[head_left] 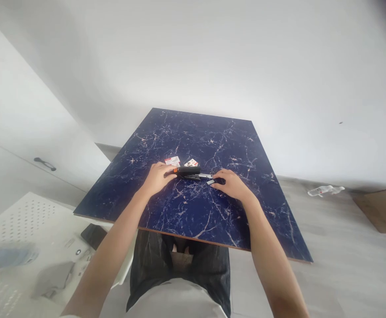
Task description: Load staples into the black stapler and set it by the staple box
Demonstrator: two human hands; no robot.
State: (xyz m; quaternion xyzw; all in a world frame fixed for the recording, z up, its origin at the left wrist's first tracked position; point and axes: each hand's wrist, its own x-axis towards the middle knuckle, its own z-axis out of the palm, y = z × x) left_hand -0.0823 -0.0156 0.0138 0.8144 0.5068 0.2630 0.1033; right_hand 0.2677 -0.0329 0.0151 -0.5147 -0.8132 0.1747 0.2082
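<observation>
A black stapler (190,170) with an orange patch at its left end lies across the middle of the dark blue marbled table (196,137). Its silver metal strip (205,176) sticks out to the right from under the black top. My left hand (158,178) is closed on the left end, thumb and fingers at the orange part. At the other end my right hand (230,183) pinches the dark tip, beside a small grey plate (210,182). Just behind the stapler lie two small red-and-white boxes or packets, one on the left (172,160) and one on the right (191,162).
A white perforated surface (27,216) at lower left bears a dark flat object (93,236), a grey pouch-like thing (54,279) and a clear bluish item (9,255). On the floor at right are a clear plastic bottle (325,191) and brown cardboard (383,210). A wall stands behind the table.
</observation>
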